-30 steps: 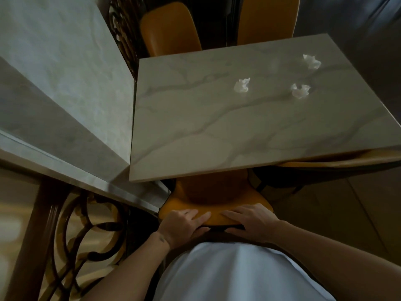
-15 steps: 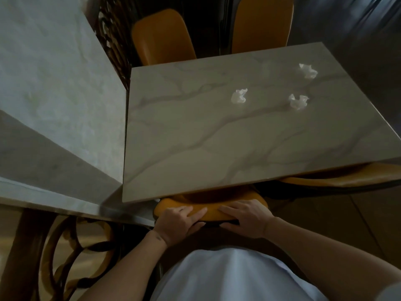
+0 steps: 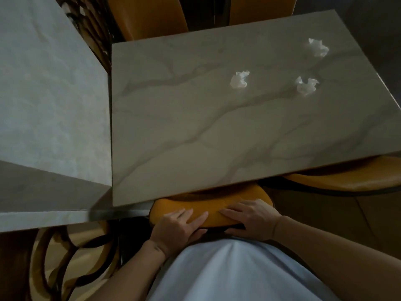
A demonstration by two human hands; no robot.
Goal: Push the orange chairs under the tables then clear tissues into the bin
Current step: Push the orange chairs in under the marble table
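Note:
An orange chair (image 3: 213, 203) stands right in front of me, its seat hidden under the marble table (image 3: 195, 137). Only the top of its back shows past the near edge. My left hand (image 3: 178, 227) and my right hand (image 3: 249, 218) both lie on that top edge, fingers wrapped over it. Three crumpled white tissues sit on the table's far right part: one tissue (image 3: 239, 80) toward the middle, a second tissue (image 3: 307, 85) to its right, a third tissue (image 3: 318, 47) near the far edge. No bin is in view.
A second orange chair (image 3: 347, 179) sticks out from under the table's near right side. Two more orange chairs, the far left chair (image 3: 149, 16) and the far right chair (image 3: 260, 9), stand across the table. A pale stone partition (image 3: 50, 105) and dark iron scrollwork (image 3: 65, 257) are at left.
The chair under my hands has slid further beneath the table, so less of its seat shows. I have leaned forward and the table now looks closer.

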